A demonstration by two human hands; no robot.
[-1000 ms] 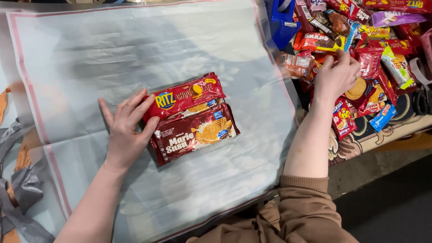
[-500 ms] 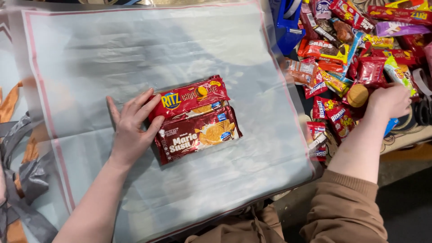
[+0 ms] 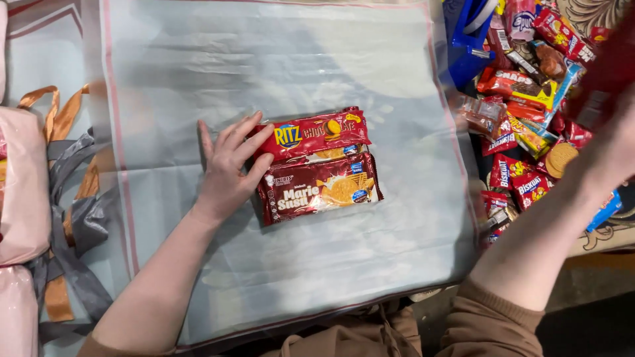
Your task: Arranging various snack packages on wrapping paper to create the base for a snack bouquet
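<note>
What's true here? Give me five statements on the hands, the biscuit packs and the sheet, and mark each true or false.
1. The left hand rests flat against the biscuit packs. True.
2. The packs lie on a pale sheet. True.
3. The right hand presses on the packs. False: it is raised over the snack pile, blurred.
4. Three packs lie on the sheet. False: two, side by side.
5. Ribbons lie left of the sheet. True.

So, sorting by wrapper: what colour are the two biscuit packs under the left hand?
Red, both biscuit packs; head view.
</note>
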